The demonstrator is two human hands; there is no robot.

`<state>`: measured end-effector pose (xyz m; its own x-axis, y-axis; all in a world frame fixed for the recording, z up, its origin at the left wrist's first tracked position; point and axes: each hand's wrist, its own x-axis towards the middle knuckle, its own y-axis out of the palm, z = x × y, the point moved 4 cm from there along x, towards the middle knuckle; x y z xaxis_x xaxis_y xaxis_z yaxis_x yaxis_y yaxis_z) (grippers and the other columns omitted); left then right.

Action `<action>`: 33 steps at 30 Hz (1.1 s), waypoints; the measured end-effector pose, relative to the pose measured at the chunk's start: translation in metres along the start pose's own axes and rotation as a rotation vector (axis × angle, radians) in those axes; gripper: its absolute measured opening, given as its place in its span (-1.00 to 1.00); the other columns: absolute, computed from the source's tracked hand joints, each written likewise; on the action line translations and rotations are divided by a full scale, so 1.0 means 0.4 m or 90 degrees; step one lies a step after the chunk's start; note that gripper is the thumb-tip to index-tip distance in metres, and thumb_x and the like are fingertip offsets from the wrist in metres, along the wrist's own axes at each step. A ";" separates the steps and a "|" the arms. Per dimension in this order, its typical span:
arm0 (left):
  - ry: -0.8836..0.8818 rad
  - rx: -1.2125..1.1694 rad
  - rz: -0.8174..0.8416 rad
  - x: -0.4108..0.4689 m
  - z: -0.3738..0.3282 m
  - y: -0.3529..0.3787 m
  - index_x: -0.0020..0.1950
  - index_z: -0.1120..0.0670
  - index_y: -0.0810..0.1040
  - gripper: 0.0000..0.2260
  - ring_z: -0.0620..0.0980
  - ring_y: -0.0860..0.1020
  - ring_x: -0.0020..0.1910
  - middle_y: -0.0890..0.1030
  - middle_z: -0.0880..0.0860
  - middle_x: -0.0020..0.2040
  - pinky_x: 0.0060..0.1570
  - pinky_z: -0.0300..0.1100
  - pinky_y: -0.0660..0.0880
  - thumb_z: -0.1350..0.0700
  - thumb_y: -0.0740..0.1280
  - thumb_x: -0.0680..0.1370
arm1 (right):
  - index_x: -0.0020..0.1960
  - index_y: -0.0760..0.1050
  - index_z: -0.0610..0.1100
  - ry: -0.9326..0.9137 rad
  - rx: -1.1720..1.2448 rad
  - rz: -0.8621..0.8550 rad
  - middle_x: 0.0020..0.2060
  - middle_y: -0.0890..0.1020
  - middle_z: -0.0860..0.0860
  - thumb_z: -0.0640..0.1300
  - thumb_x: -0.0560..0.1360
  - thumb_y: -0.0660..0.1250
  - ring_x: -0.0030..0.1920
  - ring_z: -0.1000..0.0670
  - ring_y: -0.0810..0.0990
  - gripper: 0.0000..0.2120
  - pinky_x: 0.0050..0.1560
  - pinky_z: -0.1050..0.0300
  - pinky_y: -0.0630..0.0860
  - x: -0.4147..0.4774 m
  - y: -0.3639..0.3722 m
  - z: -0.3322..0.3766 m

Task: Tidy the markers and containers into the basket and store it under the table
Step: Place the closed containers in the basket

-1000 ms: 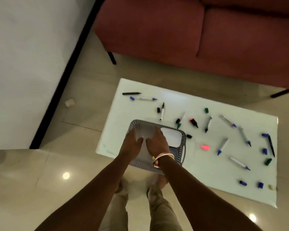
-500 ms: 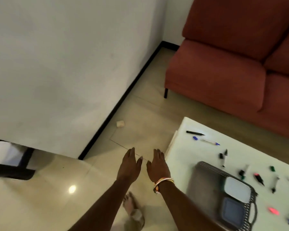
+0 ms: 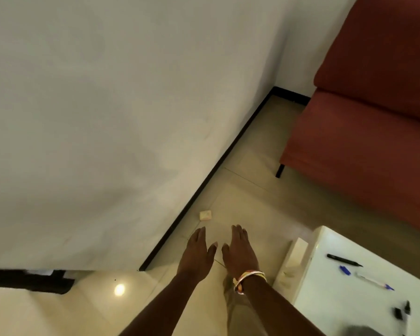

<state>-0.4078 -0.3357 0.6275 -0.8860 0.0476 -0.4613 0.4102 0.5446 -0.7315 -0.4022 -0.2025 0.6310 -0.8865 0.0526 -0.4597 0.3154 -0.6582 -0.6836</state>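
A pale off-white wall [image 3: 95,117] filled the view from nine to twelve o'clock, edged along its foot by a black skirting strip [image 3: 204,180]. The floor [image 3: 247,190] was glossy beige tile with thin darker joint lines. At two o'clock stood a rust-red sofa [image 3: 364,141] on a black leg [image 3: 280,170]. A small cream block [image 3: 205,215] lay on the floor. At four o'clock the counter [image 3: 330,287] was glossy white, carrying a black marker [image 3: 343,260], a loose blue cap [image 3: 344,270] and a white marker with a blue tip [image 3: 374,280]. The right hand [image 3: 240,253] wore a bracelet [image 3: 249,278] striped cream, orange and red.
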 end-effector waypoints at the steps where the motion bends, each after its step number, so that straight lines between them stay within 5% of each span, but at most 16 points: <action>1: -0.006 0.001 0.008 0.038 0.010 -0.008 0.61 0.08 0.01 -0.40 0.02 0.08 0.59 0.09 0.06 0.61 0.51 -0.08 0.16 -0.12 0.13 0.66 | 0.59 -0.03 -0.17 -0.004 -0.004 0.016 0.59 0.04 -0.09 -0.10 0.63 0.14 0.59 -0.08 -0.03 -0.39 0.53 0.03 0.14 0.049 0.007 0.014; 8: -0.102 -0.008 0.057 0.339 0.088 -0.010 0.61 0.07 0.00 -0.41 0.02 0.07 0.59 0.07 0.06 0.62 0.50 -0.13 0.11 -0.12 0.10 0.67 | 0.60 -0.03 -0.09 0.006 -0.010 0.118 0.60 0.01 -0.01 -0.07 0.64 0.14 0.59 -0.02 -0.03 -0.40 0.52 0.05 0.06 0.361 0.035 0.072; 14: -0.160 -0.051 0.107 0.668 0.165 0.157 0.59 0.06 0.09 -0.43 0.06 0.22 0.54 0.19 0.08 0.58 0.47 -0.03 0.24 -0.11 0.16 0.65 | 0.59 0.00 -0.14 0.052 -0.028 0.158 0.60 0.03 -0.05 -0.08 0.65 0.12 0.59 -0.01 -0.01 -0.43 0.51 0.10 0.07 0.669 0.149 -0.059; 19: -0.144 -0.023 0.165 0.982 0.347 0.384 0.57 0.09 0.16 -0.43 0.07 0.30 0.50 0.29 0.12 0.54 0.45 -0.02 0.31 -0.08 0.22 0.63 | 0.56 0.04 -0.32 0.041 -0.058 0.211 0.59 0.00 -0.17 -0.17 0.67 0.07 0.59 -0.12 -0.05 -0.48 0.53 0.09 -0.02 0.976 0.375 -0.220; 25: -0.151 0.030 0.179 1.264 0.572 0.558 0.57 0.17 0.15 -0.44 0.12 0.29 0.49 0.28 0.18 0.53 0.41 -0.11 0.25 0.02 0.25 0.64 | 0.59 -0.02 -0.23 0.104 -0.014 0.235 0.58 0.06 -0.13 -0.19 0.61 0.17 0.58 -0.09 0.00 -0.37 0.51 0.08 0.04 1.273 0.710 -0.400; 30: -0.211 0.061 0.224 1.382 0.721 0.685 0.59 0.17 0.07 -0.42 0.13 0.18 0.55 0.17 0.17 0.58 0.48 -0.06 0.14 -0.03 0.18 0.66 | 0.58 0.00 -0.23 0.129 0.035 0.265 0.58 0.08 -0.15 -0.21 0.60 0.18 0.56 -0.14 0.11 -0.38 0.50 -0.01 0.15 1.376 0.906 -0.468; 33: -0.291 -0.006 0.234 1.404 0.767 0.745 0.55 0.20 0.18 -0.47 0.17 0.30 0.48 0.31 0.21 0.51 0.41 -0.04 0.26 0.00 0.22 0.66 | 0.59 -0.04 -0.23 0.176 0.086 0.271 0.57 0.11 -0.16 -0.19 0.59 0.18 0.52 -0.18 0.22 -0.35 0.45 -0.06 0.27 1.376 0.991 -0.485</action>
<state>-0.7166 -0.4037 -0.0036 -0.5010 -0.1303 -0.8556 0.6697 0.5678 -0.4786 -0.6994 -0.2886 -0.0028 -0.5612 -0.0576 -0.8257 0.5659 -0.7547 -0.3320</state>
